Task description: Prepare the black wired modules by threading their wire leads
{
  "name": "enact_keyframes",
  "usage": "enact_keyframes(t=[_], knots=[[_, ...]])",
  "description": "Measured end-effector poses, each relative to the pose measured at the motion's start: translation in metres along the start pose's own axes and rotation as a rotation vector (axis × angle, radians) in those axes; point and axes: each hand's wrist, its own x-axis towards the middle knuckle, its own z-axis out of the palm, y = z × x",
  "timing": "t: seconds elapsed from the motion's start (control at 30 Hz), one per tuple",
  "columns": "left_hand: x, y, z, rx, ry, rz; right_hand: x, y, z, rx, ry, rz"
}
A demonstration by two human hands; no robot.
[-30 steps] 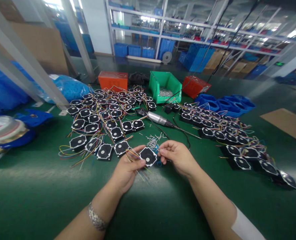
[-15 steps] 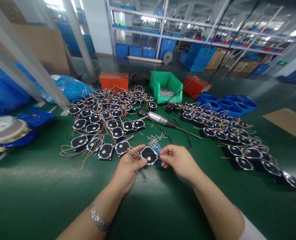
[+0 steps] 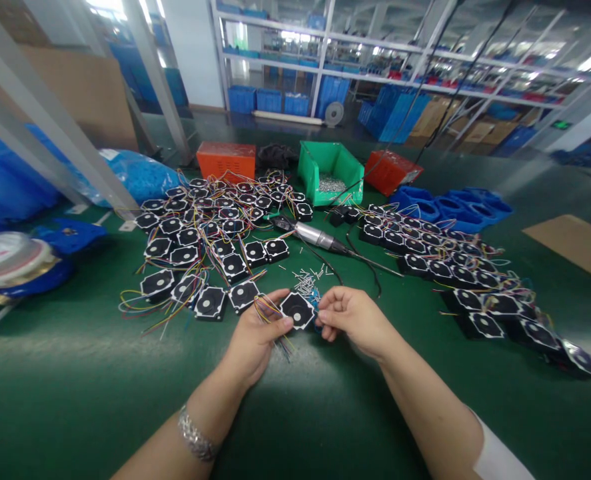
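Note:
My left hand (image 3: pixel 255 337) is closed round the left side of a small square black motor (image 3: pixel 296 311) with a pale rim and a round centre. Thin coloured wires hang from it over my fingers. At the motor's right corner my right hand (image 3: pixel 348 317) has thumb and fingertips pinched together. Whatever that pinch holds is too small to make out. Just behind the motor lies a loose pile of screws (image 3: pixel 306 280), with small blue pieces (image 3: pixel 314 297) beside it. Farther back rests a silver electric screwdriver (image 3: pixel 318 237) with a long bit pointing right.
Many similar wired motors (image 3: pixel 210 303) cover the left of the green table (image 3: pixel 295 427). More motors (image 3: pixel 415 264) stand in rows at the right. Behind are a green bin (image 3: pixel 309 175) of small metal parts, two orange boxes (image 3: pixel 226 160) and blue plastic parts (image 3: pixel 455 210).
Almost nothing differs. The motor stays in my left hand, and my right fingers remain pinched at its right corner; the view has shifted very slightly.

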Motion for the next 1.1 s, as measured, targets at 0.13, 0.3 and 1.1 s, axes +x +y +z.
enact_keyframes(t=[0.13,0.3,1.1], knots=[[-0.001,0.001,0.001,0.003,-0.002,0.0,0.001,0.003,0.001,0.01,0.015,0.011],[-0.001,0.001,0.0,0.004,-0.009,-0.009,0.003,0.004,0.004,0.095,0.016,0.021],[-0.002,0.005,-0.002,-0.017,-0.166,-0.162,0.003,0.008,0.007,0.089,0.215,-0.322]])
